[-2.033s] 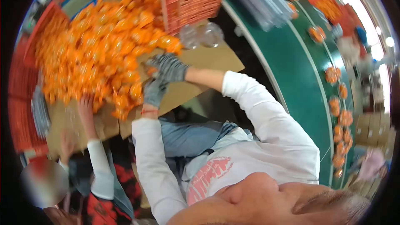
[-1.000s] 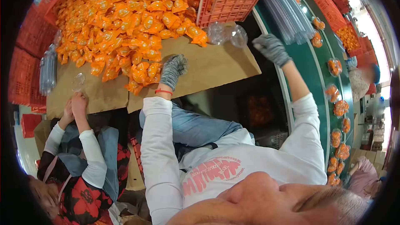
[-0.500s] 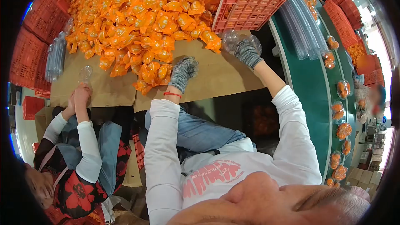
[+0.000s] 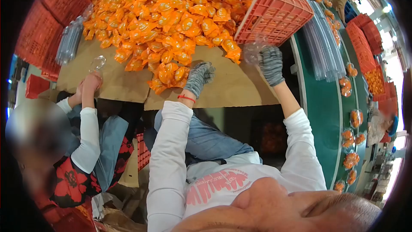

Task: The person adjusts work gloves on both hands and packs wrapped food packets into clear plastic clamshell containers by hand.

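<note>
My left hand [image 4: 202, 76], in a grey striped knit glove, hovers above the cardboard-covered table [image 4: 231, 86]. Its fingers are curled closed, and anything inside them is hidden. Close to its left lie orange-wrapped round fruits [image 4: 171, 75], at the front of a large heap [image 4: 171, 21]. My right hand [image 4: 271, 65], gloved the same way, has its fingers bent round the right side of a clear plastic container [image 4: 252, 53]. That container sits just below a tilted red crate [image 4: 274, 10], and its far details are blurred.
A green conveyor [image 4: 319, 120] runs along the right, carrying clear packs of orange fruit [image 4: 351, 160] and stacked clear plastic containers [image 4: 322, 43]. At the left, a co-worker's hands [image 4: 91, 83] hold a clear container [image 4: 98, 62]. Red crates [image 4: 40, 34] stand behind.
The whole view has shifted, with the scene lower and to the right. My right hand has turned more upright and moved to the container's right side. My left hand stays curled near the heap.
</note>
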Motion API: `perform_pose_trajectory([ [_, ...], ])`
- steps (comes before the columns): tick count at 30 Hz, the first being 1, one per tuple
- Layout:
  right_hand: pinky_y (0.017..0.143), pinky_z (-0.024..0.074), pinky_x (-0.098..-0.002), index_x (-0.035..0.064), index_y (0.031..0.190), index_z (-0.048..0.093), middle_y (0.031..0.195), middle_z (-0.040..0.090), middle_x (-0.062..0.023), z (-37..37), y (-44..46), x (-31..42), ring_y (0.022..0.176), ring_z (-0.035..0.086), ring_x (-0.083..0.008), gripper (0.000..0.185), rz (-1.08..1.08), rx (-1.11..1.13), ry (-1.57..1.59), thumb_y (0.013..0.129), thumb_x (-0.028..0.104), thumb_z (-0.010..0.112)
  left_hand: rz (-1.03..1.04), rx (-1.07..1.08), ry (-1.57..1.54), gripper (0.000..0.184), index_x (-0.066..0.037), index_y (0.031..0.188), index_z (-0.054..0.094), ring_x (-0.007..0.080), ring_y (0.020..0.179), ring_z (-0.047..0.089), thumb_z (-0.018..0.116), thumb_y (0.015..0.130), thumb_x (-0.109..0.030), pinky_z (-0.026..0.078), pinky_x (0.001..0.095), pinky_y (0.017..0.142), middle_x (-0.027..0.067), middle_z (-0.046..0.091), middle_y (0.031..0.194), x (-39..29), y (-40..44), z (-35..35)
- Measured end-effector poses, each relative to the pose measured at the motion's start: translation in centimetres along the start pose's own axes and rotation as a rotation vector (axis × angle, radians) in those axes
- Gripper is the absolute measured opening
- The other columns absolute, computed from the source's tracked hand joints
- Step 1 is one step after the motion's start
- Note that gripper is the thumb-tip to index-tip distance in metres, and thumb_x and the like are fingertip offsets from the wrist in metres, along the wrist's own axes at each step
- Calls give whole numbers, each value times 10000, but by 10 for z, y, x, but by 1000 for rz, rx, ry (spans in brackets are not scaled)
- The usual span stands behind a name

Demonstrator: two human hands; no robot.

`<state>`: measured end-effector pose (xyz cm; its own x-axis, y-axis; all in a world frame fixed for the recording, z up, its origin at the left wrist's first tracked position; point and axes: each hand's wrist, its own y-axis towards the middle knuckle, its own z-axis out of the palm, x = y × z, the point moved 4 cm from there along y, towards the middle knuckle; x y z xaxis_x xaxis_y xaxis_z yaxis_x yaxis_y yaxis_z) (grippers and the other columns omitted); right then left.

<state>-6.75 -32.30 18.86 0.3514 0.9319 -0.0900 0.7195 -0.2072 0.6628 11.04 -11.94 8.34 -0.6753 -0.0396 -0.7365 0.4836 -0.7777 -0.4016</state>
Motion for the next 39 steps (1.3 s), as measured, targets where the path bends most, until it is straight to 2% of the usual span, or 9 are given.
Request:
perform_pose_trajectory([
  [5,788,417,-448,67,927,536,900,519,-135,-52,8,78,841,512,-320,247,-213,-154,71,735,197,621,60,-105,9,155,-91,986,581,167,691,606,571,864,-186,488,271,580,67,633,853,-2,10,-4],
  [12,739,413,-445,73,835,574,843,552,-119,9,-34,167,807,528,-282,214,-360,260,322,720,249,613,987,-373,635,85,-26,926,578,138,721,578,561,847,-51,484,242,682,34,614,811,-81,-29,-5],
  [16,721,414,-422,87,854,581,861,567,-105,24,-18,177,816,536,-268,231,-288,356,319,739,287,590,1089,-833,1200,273,-44,973,584,270,854,588,652,775,-219,475,399,766,130,621,923,-127,-87,-49],
  [19,739,414,-423,62,920,604,888,567,-127,15,1,180,808,534,-294,289,-256,303,435,779,314,598,667,-943,1480,487,-43,1040,559,320,938,567,662,736,-408,449,425,826,159,604,968,-134,-112,-77],
  [22,789,413,-421,67,971,601,973,570,-125,23,24,196,896,531,-297,307,-247,287,543,787,312,588,115,-759,1719,641,-36,1121,521,347,991,546,634,713,-517,432,418,867,195,569,1047,-108,-102,-86],
  [26,904,386,-435,88,1194,513,1154,532,-146,63,37,229,1055,501,-314,488,-320,432,422,770,314,593,103,-684,1708,735,-36,1201,473,367,1066,508,610,700,-556,400,442,913,216,517,1154,-98,-89,-77],
  [29,909,383,-442,103,1244,477,1166,516,-172,77,50,243,1071,490,-332,583,-265,709,380,737,348,627,81,-651,1627,763,-39,1238,441,357,1103,488,629,687,-531,373,449,938,219,497,1186,-103,-80,-87],
  [34,873,387,-476,160,1229,498,1098,537,-180,92,55,242,1037,503,-347,619,-216,685,392,695,435,645,95,-572,1496,760,-54,1248,436,330,1138,464,677,659,-469,313,433,988,197,503,1188,-93,-80,-108],
  [39,900,381,-482,151,1201,504,1123,534,-175,85,69,226,1058,509,-353,592,-170,750,487,694,422,645,426,-742,1760,719,-71,1226,449,317,1047,522,725,638,-378,393,406,923,166,544,1120,-110,-97,-80],
])
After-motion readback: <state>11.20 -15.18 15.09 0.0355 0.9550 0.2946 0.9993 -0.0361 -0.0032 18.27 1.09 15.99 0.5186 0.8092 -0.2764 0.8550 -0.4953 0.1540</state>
